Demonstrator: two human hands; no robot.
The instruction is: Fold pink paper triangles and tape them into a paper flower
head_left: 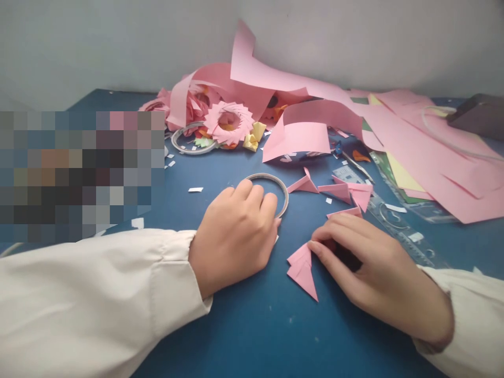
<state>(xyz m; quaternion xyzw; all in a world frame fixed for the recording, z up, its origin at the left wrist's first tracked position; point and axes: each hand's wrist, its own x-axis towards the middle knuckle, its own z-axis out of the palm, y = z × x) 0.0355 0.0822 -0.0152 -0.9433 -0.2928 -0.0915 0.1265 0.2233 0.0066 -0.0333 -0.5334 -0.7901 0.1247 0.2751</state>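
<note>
While we pinned the folded pink piece (302,269) to the blue table (255,331), it lay near the middle of the tabletop, just in front of us, its pointed end turned toward us. Our right hand (374,273) was half curled over it, fingers bent and close together, with the fingertips (313,245) pressed on its upper edge. The thumb was hidden beneath the hand.

Our left hand (236,236) rested palm down just beside it, loosely curled. Its fingertips touched the near rim of a thin grey ring (280,185) that lay flat on the table; we could not tell whether they gripped the ring or only lay against it. Both wrists wore white sleeves (98,294).

Just beyond our right hand lay more folded pink triangles (346,191), some touching one another, with one (304,184) set just right of the ring. A clear ruler (394,220) ran beneath them toward the right. Small white scraps (196,189) dotted the table.

Farther back, loose pink sheets (315,131) were heaped against the wall, curling and overlapping. To their left sat a spiky pink paper wreath (228,121), a small yellow folded piece (254,136) touching it on the right and a second ring (189,143) at its left. A dark object (478,115) stood at the far right edge.
</note>
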